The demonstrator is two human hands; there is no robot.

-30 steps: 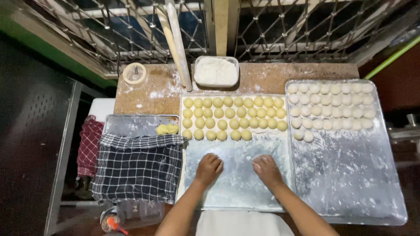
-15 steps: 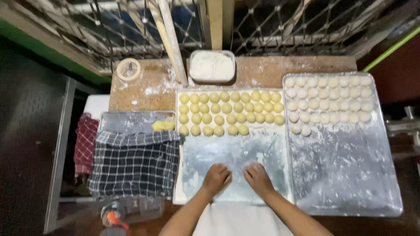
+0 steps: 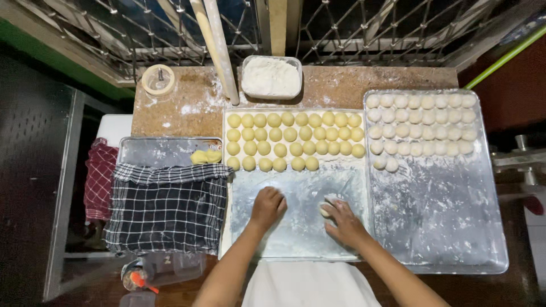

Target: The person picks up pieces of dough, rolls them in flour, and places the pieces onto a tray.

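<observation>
Both hands rolling dough on the floured middle tray [image 3: 296,239].

Left hand [image 3: 267,207] cupped shut over a piece (hidden beneath it); right hand [image 3: 341,222] curled round a pale dough ball [image 3: 326,206]. Best kept light, small circles, below the yellow ball rows [image 3: 293,139].
</observation>
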